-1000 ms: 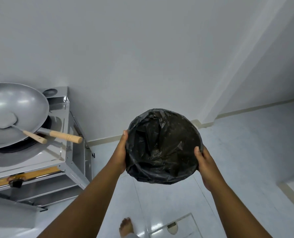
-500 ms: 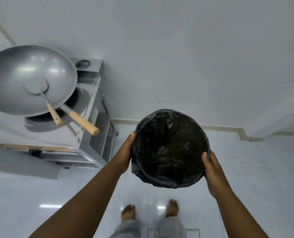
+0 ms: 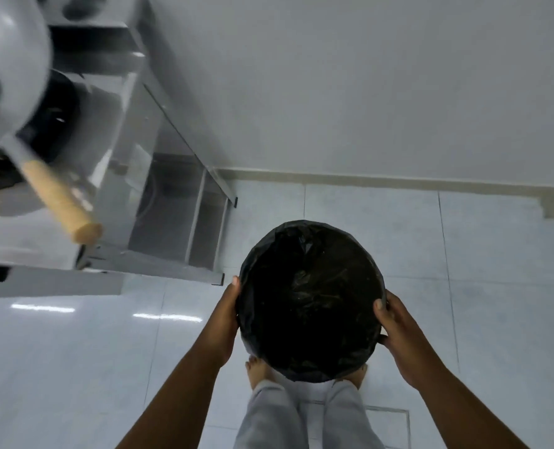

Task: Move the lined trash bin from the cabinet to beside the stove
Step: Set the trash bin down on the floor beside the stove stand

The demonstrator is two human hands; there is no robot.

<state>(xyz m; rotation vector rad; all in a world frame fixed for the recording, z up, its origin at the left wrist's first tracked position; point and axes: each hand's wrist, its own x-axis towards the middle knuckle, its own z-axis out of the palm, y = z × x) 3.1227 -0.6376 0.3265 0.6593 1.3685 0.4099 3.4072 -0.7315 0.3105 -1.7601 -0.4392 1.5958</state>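
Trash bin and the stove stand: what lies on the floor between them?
Only bare floor tile between the trash bin and stove stand, in the head view.

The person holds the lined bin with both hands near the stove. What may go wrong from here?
1. The wok handle sticks out past the stove stand; an arm swinging left might knock it.
2. The left hand and right hand press only the sides of the trash bin, over the loose black liner; it could slip.
3. The bin hides the bare feet, so it may land on toes.
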